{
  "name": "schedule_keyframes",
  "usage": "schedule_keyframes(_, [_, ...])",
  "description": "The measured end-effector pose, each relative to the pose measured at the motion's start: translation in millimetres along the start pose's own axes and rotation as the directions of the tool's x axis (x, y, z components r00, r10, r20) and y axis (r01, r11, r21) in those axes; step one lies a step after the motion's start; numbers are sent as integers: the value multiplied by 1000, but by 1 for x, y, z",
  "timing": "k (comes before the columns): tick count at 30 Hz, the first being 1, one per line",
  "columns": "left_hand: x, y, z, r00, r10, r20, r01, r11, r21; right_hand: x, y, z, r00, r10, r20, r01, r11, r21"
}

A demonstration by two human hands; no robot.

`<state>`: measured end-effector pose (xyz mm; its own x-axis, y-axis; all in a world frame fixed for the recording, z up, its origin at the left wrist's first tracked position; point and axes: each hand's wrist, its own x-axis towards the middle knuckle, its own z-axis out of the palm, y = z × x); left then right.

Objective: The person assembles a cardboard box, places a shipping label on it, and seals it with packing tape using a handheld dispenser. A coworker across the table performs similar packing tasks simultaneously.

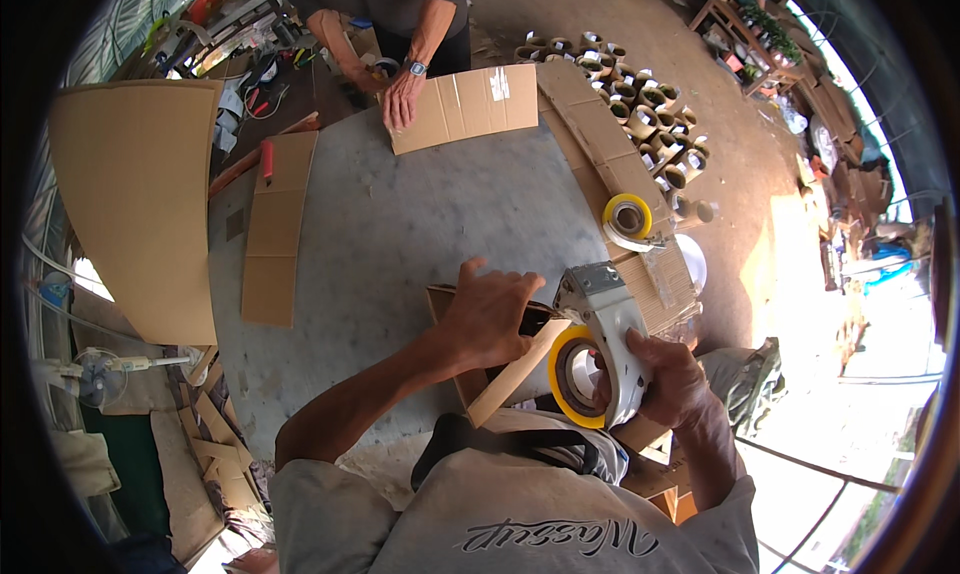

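My left hand [491, 319] is over a folded cardboard piece [510, 375] at the near edge of the grey table [420, 221], its fingers bent at the piece's upper edge. My right hand [671, 379] grips a metal packing tape dispenser [619, 341] fitted with a yellow-edged tape roll [559, 375]. The dispenser's head is beside the far right corner of the cardboard, close to my left fingers. Whether the tape touches the cardboard cannot be seen.
Across the table a co-worker's hand [403, 101] rests on a creased cardboard sheet [465, 112]. A cardboard strip [277, 236] bears a red-handled tool [267, 157]. A second tape roll [628, 215] lies right, on cardboard. Several cardboard tubes [643, 122] stand on the floor.
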<state>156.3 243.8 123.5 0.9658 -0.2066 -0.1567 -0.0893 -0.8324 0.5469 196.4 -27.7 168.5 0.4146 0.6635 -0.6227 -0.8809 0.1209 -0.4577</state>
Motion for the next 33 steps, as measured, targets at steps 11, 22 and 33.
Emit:
schedule_keyframes(11, [-24,3,37,974,149,-173,-149,989,13,-13,29,-14,996,33,-83,-32,999,18])
schedule_keyframes(22, [-52,28,54,953,220,-208,-160,948,274,-27,72,-9,987,-65,-145,43,988,-150])
schedule_keyframes(33, [-47,19,73,885,254,-390,-212,966,150,-46,138,-6,930,-192,-315,52,914,-403])
